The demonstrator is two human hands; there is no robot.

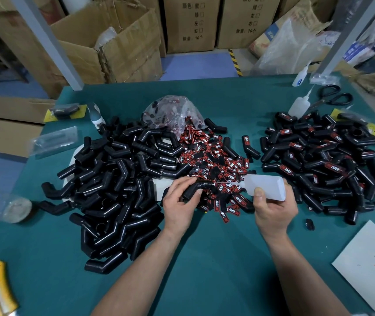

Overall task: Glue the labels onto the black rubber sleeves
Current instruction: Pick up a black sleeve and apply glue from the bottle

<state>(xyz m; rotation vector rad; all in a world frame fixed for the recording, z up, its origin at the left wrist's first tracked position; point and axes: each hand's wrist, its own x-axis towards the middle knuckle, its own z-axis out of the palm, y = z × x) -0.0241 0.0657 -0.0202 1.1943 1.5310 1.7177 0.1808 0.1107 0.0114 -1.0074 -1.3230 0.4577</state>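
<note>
The fingers of our left hand (179,201) curl round one black rubber sleeve (202,185); our right hand (273,208) grips a glue bottle (267,187), its nozzle pointing to nine o'clock at the sleeve's end; the labels (214,156) are heaped just beyond, toward twelve; bare sleeves (118,179) are piled at nine o'clock, labelled sleeves (330,156) at three, all on the green counter (204,258).

The left sleeve pile (118,179) touches the left side of the heap of labels (214,160); the right sleeve pile (323,160) lies just right of it. A plastic bag (173,110) sits behind the heap, scissors (332,99) well behind it to the right. Over its near edge the left hand (179,201) holds a sleeve (201,186), the right hand (273,206) a glue bottle (266,183).
</note>
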